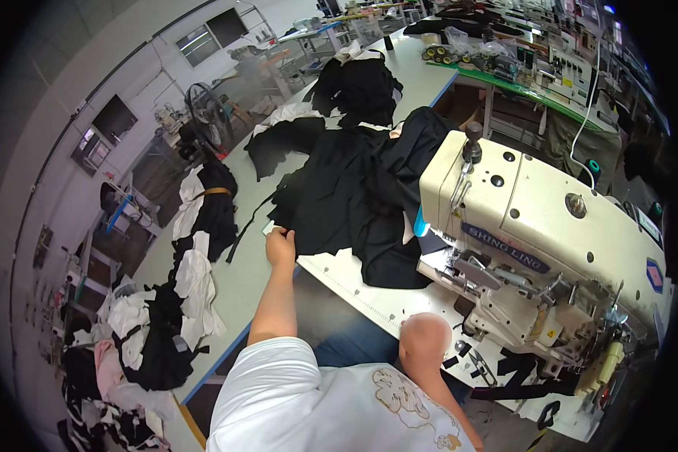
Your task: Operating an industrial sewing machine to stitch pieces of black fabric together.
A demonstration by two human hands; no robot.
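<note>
My left hand (280,247) is closed at the left edge of a large black cloth piece (324,200). A small pale white piece (269,227) sticks out from its fingertips. The black cloth lies spread and folded over the white table and runs up to the sewing machine's needle area. On the machine's white bed plate (346,285), near the front edge, is my right hand (425,339); it is blurred and its fingers do not show. The cream industrial sewing machine (542,203) stands to the right of both hands.
Black and white cloth piles (196,279) hang along the table's left side, one bundle tied with a brown band (217,191). More black cloth (358,87) lies at the far end. Scissors-like metal tools (484,368) and black strips (531,384) lie beside the machine. A fan (206,113) stands behind.
</note>
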